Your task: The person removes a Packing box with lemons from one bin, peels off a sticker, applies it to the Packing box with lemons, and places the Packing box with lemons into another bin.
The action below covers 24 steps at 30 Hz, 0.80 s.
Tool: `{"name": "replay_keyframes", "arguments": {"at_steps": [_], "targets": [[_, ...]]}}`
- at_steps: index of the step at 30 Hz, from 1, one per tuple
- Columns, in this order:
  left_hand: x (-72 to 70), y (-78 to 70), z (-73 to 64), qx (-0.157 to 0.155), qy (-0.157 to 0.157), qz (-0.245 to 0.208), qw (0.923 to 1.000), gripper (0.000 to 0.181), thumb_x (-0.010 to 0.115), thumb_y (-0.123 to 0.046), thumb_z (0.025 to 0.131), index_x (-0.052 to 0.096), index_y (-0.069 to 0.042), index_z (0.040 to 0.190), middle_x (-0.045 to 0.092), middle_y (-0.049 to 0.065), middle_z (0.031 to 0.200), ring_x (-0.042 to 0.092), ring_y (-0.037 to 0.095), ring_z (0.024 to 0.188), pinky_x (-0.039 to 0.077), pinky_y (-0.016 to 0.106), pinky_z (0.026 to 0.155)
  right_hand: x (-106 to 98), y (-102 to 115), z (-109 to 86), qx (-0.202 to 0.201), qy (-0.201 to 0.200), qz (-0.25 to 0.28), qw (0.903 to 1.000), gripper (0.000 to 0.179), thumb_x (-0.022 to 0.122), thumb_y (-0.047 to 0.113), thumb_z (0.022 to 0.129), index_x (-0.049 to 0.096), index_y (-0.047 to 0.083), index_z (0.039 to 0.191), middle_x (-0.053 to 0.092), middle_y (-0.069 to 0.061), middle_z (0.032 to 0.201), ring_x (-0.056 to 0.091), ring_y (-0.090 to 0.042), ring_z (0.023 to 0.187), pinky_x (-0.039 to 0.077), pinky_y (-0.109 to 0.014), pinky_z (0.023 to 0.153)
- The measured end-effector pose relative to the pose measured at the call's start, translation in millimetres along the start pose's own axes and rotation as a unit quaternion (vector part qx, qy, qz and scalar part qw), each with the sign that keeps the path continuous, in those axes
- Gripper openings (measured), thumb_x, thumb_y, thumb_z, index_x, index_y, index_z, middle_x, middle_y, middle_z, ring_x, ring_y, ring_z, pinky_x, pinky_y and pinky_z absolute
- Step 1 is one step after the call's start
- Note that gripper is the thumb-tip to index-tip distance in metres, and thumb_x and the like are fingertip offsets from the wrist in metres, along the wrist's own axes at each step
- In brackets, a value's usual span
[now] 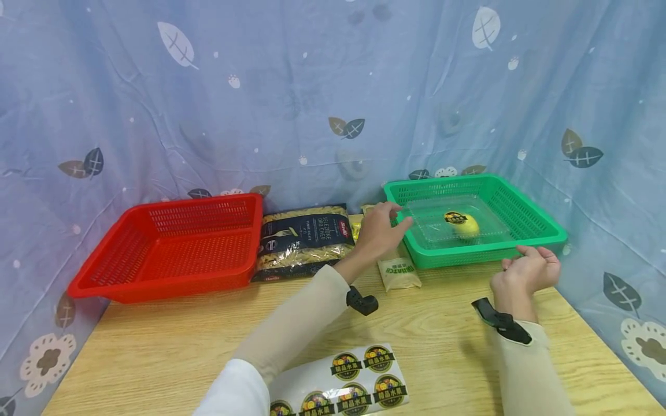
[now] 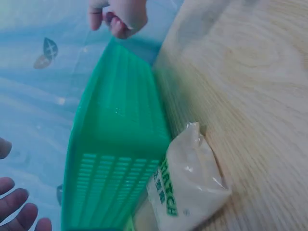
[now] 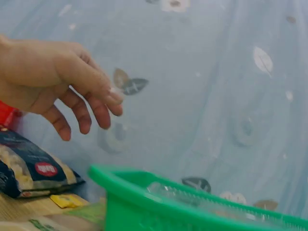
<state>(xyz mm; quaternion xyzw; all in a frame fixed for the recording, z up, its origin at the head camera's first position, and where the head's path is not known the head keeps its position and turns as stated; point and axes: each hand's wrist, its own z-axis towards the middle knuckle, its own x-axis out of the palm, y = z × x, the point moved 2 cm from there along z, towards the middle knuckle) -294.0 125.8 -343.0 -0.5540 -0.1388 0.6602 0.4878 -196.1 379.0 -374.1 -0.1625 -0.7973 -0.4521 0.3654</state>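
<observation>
A clear plastic box (image 1: 432, 222) lies inside the green basket (image 1: 499, 252), with a round black-and-gold sticker (image 1: 455, 218) on its lid. Under the lid shows a yellow round fruit (image 1: 466, 226). My left hand (image 1: 382, 231) hovers by the basket's left rim, fingers relaxed and apart, holding nothing; the right wrist view shows this hand (image 3: 67, 82) above the rim. Near the front right rim is my right hand (image 1: 526, 271), its fingers loosely bent. The left wrist view shows that hand (image 2: 122, 17) over the basket corner with nothing visible in it.
A red basket (image 1: 203, 283) stands at the left. Beside it lies a penne pasta bag (image 1: 304, 237), then a small yellow packet (image 1: 356, 230) and a beige packet (image 1: 399, 273) against the green basket. A sticker sheet (image 1: 338, 381) lies at the table's front. A patterned curtain (image 1: 291, 104) hangs behind.
</observation>
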Motion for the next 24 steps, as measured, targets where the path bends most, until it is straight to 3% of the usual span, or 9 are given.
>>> {"name": "replay_keyframes", "arguments": {"at_steps": [2, 5, 9, 14, 18, 21, 24], "targets": [[-9.0, 4.3, -6.0, 0.013, -0.013, -0.006, 0.9998, 0.037, 0.063, -0.036, 0.100, 0.064, -0.013, 0.129, 0.067, 0.005, 0.112, 0.063, 0.021, 0.101, 0.052, 0.037, 0.082, 7.3, -1.0, -9.8, -0.030, 0.025, 0.017, 0.9991, 0.022, 0.044, -0.013, 0.093, 0.045, 0.008, 0.089, 0.041, -0.008, 0.065, 0.011, -0.018, 0.045, 0.012, -0.029, 0.044], [-26.4, 11.9, -15.8, 0.040, -0.032, -0.001, 0.9987, 0.031, 0.064, -0.028, 0.100, 0.066, -0.011, 0.125, 0.065, 0.007, 0.098, 0.057, 0.020, 0.084, 0.046, 0.035, 0.074, 19.7, -6.3, -30.6, -0.060, 0.099, 0.023, 0.9930, 0.023, 0.045, -0.016, 0.092, 0.044, 0.005, 0.083, 0.035, -0.008, 0.060, 0.008, -0.017, 0.045, 0.008, -0.028, 0.045], [-55.9, 23.4, -28.8, 0.081, -0.048, 0.029, 0.9951, 0.023, 0.063, -0.023, 0.099, 0.067, -0.010, 0.117, 0.060, 0.006, 0.088, 0.047, 0.018, 0.075, 0.040, 0.035, 0.069, 34.0, -17.0, -59.7, -0.094, 0.218, 0.030, 0.9710, 0.025, 0.045, -0.021, 0.090, 0.045, 0.002, 0.081, 0.030, -0.006, 0.057, 0.010, -0.014, 0.044, 0.008, -0.027, 0.045], [-91.9, 38.9, -48.8, 0.108, -0.034, 0.085, 0.9899, 0.019, 0.063, -0.025, 0.098, 0.065, -0.013, 0.112, 0.059, 0.003, 0.092, 0.053, 0.020, 0.083, 0.044, 0.037, 0.072, 45.9, -33.1, -89.8, -0.135, 0.346, 0.000, 0.9285, 0.023, 0.046, -0.022, 0.088, 0.049, 0.000, 0.081, 0.033, -0.006, 0.056, 0.020, -0.016, 0.045, 0.014, -0.030, 0.045], [-109.0, 50.2, -69.3, 0.133, -0.006, 0.132, 0.9822, 0.026, 0.062, -0.031, 0.097, 0.063, -0.012, 0.115, 0.063, 0.004, 0.109, 0.058, 0.024, 0.102, 0.049, 0.043, 0.085, 52.5, -41.7, -108.8, -0.160, 0.405, -0.041, 0.8994, 0.019, 0.050, -0.020, 0.086, 0.054, -0.002, 0.080, 0.042, -0.006, 0.057, 0.030, -0.017, 0.045, 0.023, -0.029, 0.044], [-117.3, 56.2, -81.3, 0.179, -0.004, 0.177, 0.9677, 0.033, 0.061, -0.034, 0.096, 0.064, -0.010, 0.119, 0.063, 0.006, 0.117, 0.057, 0.026, 0.110, 0.050, 0.047, 0.090, 58.5, -46.4, -121.5, -0.183, 0.456, -0.077, 0.8675, 0.016, 0.052, -0.019, 0.085, 0.055, -0.005, 0.079, 0.050, -0.005, 0.061, 0.036, -0.017, 0.046, 0.030, -0.028, 0.046], [-126.0, 60.9, -89.0, 0.230, -0.011, 0.226, 0.9466, 0.039, 0.060, -0.036, 0.095, 0.064, -0.008, 0.121, 0.062, 0.008, 0.120, 0.057, 0.028, 0.113, 0.050, 0.050, 0.091, 64.8, -51.3, -134.4, -0.216, 0.516, -0.119, 0.8201, 0.015, 0.054, -0.018, 0.085, 0.057, -0.004, 0.081, 0.054, -0.002, 0.066, 0.040, -0.016, 0.050, 0.034, -0.027, 0.049]]}}
